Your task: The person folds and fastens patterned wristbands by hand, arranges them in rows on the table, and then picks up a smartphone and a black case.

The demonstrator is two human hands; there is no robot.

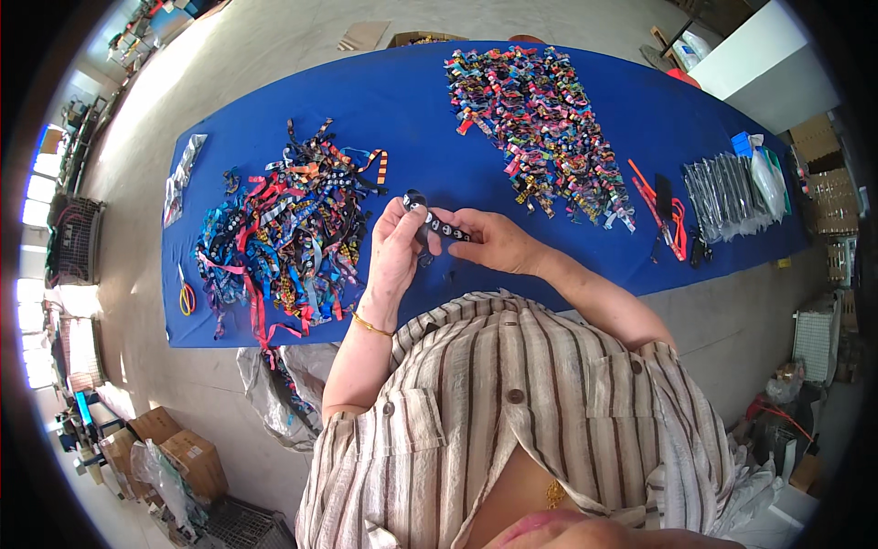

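A black printed strap (pixel 444 229) with a row of white motifs is stretched between my hands, just above the near edge of the blue-covered table. My left hand (pixel 400 240) pinches its upper left part between thumb and fingers, where the strap loops over. At its other end, my right hand (pixel 494 242) grips it with fingertips and thumb. To the left of my hands lies a tangled heap of colourful straps (pixel 293 229), some hanging over the table's edge. Beyond my right hand, many bundled straps (pixel 540 128) lie in dense rows.
Yellow-handled scissors (pixel 187 297) and a clear plastic packet (pixel 184 179) lie at the table's left. On the right are red and black straps (pixel 666 209) and a stack of plastic-wrapped black items (pixel 727 195). Cardboard boxes (pixel 187 457) stand on the floor at lower left.
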